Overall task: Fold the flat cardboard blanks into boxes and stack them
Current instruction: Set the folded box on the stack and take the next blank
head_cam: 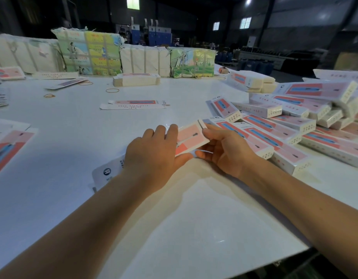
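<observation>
A pink and white cardboard box blank (191,135) lies slanted on the white table (174,208) in front of me. My left hand (154,152) covers its middle, with fingers over the top and the thumb under its near edge. My right hand (222,150) grips its far end, fingers curled round the end flap. The blank's near end with a round logo (106,172) sticks out left of my left wrist. A heap of folded boxes (294,125) lies to the right of my right hand.
A single flat blank (134,104) lies mid-table. A stack of blanks (136,79) stands further back, in front of wrapped bundles (89,53). Rubber bands (112,90) lie scattered at the left. More flat blanks (9,150) lie at the left edge.
</observation>
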